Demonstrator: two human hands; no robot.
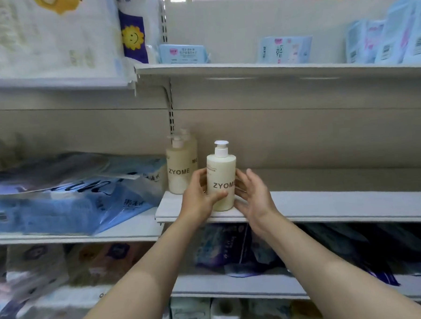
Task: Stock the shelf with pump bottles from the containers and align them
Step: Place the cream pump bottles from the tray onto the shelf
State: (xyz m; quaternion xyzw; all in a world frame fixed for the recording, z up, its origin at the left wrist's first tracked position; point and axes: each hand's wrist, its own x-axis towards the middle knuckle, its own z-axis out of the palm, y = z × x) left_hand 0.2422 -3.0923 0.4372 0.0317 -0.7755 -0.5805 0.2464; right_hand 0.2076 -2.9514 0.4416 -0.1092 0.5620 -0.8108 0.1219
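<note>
A cream pump bottle (222, 173) labelled ZYOME stands upright near the front edge of the white middle shelf (328, 202). My left hand (199, 196) grips its left side, thumb curled across the front. My right hand (252, 193) lies against its right side with fingers spread and fairly straight. Two more cream pump bottles stand further back at the shelf's left end: one (178, 168) in front, another (192, 150) mostly hidden behind it.
Blue tissue packs (67, 191) lie on the neighbouring shelf to the left. The upper shelf (273, 69) carries light-blue wipe packs. Dark packs fill the shelf below. The middle shelf stretches bare to the right of the bottles.
</note>
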